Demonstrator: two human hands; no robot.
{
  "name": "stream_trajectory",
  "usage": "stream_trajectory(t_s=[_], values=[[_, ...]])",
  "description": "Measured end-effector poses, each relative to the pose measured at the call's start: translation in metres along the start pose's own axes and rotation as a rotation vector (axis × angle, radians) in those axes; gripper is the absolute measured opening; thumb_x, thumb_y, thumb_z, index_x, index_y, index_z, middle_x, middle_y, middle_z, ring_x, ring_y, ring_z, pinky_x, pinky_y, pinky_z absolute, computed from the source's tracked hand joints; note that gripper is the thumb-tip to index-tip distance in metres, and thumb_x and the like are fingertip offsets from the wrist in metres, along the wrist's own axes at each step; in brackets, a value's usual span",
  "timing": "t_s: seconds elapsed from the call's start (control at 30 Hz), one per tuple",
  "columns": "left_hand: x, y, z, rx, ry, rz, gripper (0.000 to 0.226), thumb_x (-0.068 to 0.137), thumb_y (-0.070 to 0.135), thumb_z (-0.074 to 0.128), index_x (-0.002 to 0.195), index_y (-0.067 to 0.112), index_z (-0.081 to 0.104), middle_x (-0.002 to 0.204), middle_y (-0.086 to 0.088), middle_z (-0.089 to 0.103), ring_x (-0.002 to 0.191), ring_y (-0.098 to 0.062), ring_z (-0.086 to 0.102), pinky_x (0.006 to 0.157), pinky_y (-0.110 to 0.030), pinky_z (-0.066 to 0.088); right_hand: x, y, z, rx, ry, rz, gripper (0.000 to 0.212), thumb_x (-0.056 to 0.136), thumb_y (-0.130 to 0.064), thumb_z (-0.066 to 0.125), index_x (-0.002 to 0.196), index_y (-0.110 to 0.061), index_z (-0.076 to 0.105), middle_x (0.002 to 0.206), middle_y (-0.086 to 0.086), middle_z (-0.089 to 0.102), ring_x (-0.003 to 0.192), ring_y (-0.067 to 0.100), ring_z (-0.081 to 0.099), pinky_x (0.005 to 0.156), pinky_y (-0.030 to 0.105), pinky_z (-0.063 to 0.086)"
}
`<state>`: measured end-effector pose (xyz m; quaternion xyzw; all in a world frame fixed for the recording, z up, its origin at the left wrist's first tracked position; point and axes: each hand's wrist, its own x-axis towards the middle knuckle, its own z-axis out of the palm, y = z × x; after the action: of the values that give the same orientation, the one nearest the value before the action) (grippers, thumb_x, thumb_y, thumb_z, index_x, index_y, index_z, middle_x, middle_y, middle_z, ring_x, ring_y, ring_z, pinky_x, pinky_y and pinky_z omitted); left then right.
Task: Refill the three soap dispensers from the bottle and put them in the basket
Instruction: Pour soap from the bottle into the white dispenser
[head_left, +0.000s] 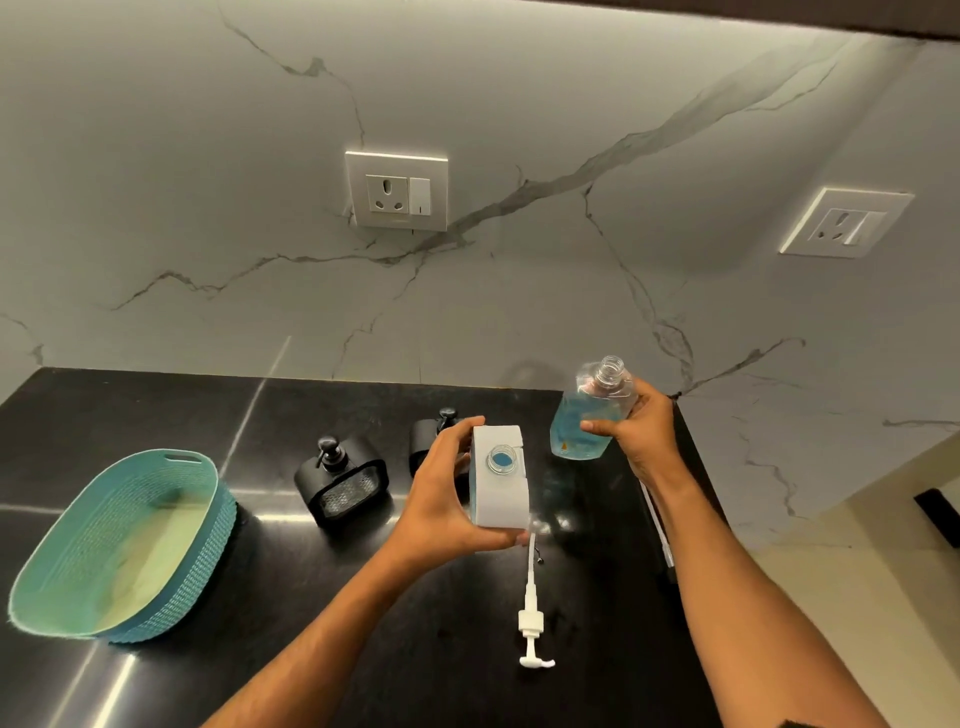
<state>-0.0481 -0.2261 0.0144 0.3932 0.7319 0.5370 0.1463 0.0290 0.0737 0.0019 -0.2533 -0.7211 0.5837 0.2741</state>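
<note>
My left hand (441, 499) grips a white soap dispenser (501, 493) above the black counter; its round neck is uncapped and blue soap shows inside. My right hand (636, 428) holds a clear bottle (589, 415) roughly upright, cap off, about half full of blue liquid, just right of the white dispenser. The white pump (532, 623) lies loose on the counter below the dispenser. A black dispenser (343, 480) with its pump on stands left of my left hand. A second black dispenser (434, 431) is partly hidden behind that hand. The teal basket (62, 561) sits at far left.
The black counter (260, 597) ends at a marble wall with two sockets (397, 191), (847, 222). The counter's right edge runs under my right forearm, with a thin light tube (655, 525) lying along it.
</note>
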Motion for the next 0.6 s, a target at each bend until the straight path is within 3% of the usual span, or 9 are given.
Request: stream_trajectory(t_s=[0.13,0.6], values=[[0.010,-0.003,0.007,0.030,0.018,-0.011,0.119,0.056,0.042,0.101,0.154,0.028,0.034,0.148,0.010,0.048,0.138,-0.015,0.051,0.114,-0.045,0.048,0.022,0.018,0.003,0.007,-0.029,0.038,0.071,0.059,0.010,0.091,0.125,-0.006,0.067,0.115,0.008,0.075,0.105,0.021,0.074,0.081,0.033,0.063],[0.025,-0.005,0.017,0.077,0.004,-0.031,0.121,0.055,0.051,0.098,0.154,0.029,0.033,0.150,0.013,0.044,0.140,-0.013,0.048,0.115,-0.047,0.047,0.047,0.054,0.006,0.025,-0.088,0.151,0.077,0.061,0.008,0.092,0.130,-0.010,0.064,0.121,0.005,0.073,0.110,0.020,0.072,0.085,0.036,0.062]])
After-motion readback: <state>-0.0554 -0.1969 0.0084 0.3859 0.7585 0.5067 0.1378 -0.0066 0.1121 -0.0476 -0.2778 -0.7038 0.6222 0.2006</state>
